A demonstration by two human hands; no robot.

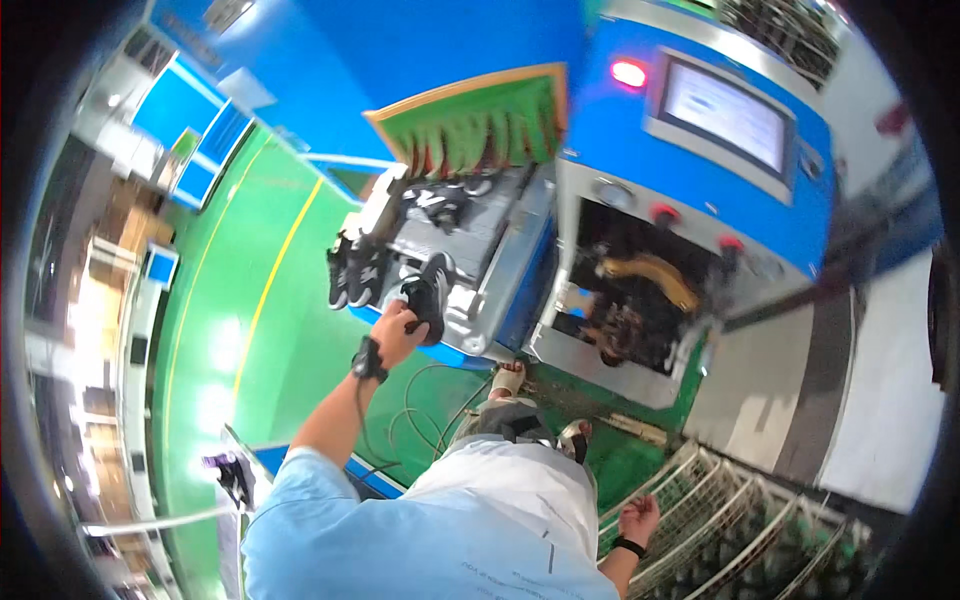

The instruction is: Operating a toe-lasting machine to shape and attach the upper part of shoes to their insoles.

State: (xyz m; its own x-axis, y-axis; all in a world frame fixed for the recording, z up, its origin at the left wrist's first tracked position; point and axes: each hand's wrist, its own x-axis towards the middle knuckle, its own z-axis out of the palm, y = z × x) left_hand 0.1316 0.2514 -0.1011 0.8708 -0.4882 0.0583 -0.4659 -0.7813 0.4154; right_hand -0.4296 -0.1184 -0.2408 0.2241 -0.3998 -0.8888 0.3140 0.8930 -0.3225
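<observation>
My left hand (400, 335) is closed around the heel end of a black sneaker (430, 290) with a pale sole. It holds the sneaker at the near end of a conveyor (490, 290), and whether the sneaker touches the surface I cannot tell. Just left of it, more black sneakers (352, 272) with white marks stand at the conveyor's side. Farther in, other dark shoes (440, 203) lie below a green fringed curtain (470, 130). Down at the lower right, my right hand (638, 520) hangs beside a wire rack (700, 520), fingers curled and nothing visible in them.
A blue machine (600, 130) with a lit screen (725, 110), a glowing red lamp (628, 73) and an open dark bay (635, 290) stands right of the conveyor. Loose cables (410, 410) lie on the green floor (270, 310) near my feet. Another shoe (232, 480) sits at the lower left.
</observation>
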